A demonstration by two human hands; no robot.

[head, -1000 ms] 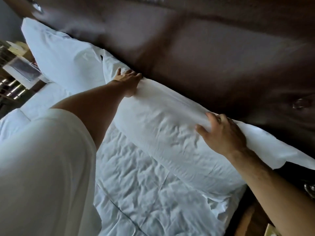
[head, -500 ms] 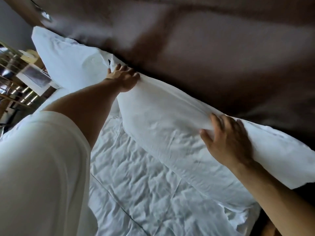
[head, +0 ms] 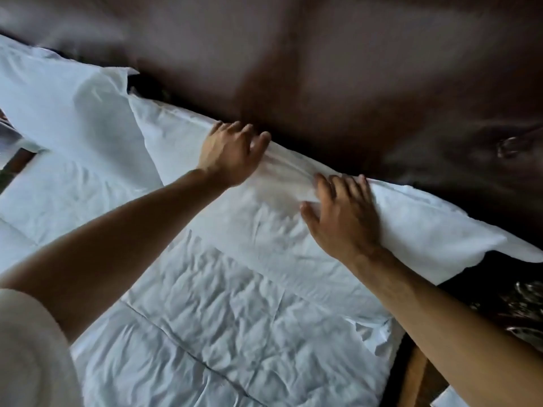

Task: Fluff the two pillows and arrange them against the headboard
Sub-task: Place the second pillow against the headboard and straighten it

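Observation:
Two white pillows lie side by side along the dark brown padded headboard (head: 338, 69). The near pillow (head: 264, 230) stretches from the centre to the right, its loose case end hanging off the right side. My left hand (head: 229, 154) rests on this pillow's top edge by the headboard, fingers slightly bent. My right hand (head: 343, 215) lies flat on the same pillow just to the right, fingers spread and straight. The second pillow (head: 67, 104) leans on the headboard at the upper left, its corner overlapping the near pillow's left end.
A crumpled white quilted duvet (head: 229, 333) covers the bed below the pillows. At the right, a wooden bedside edge (head: 411, 377) and dark floor show beside the mattress. Furniture (head: 14, 160) is partly visible at the far left.
Both hands have moved toward the middle of the near pillow and now lie close together. The left hand slid right along the top edge. The pillow sits lower against the headboard.

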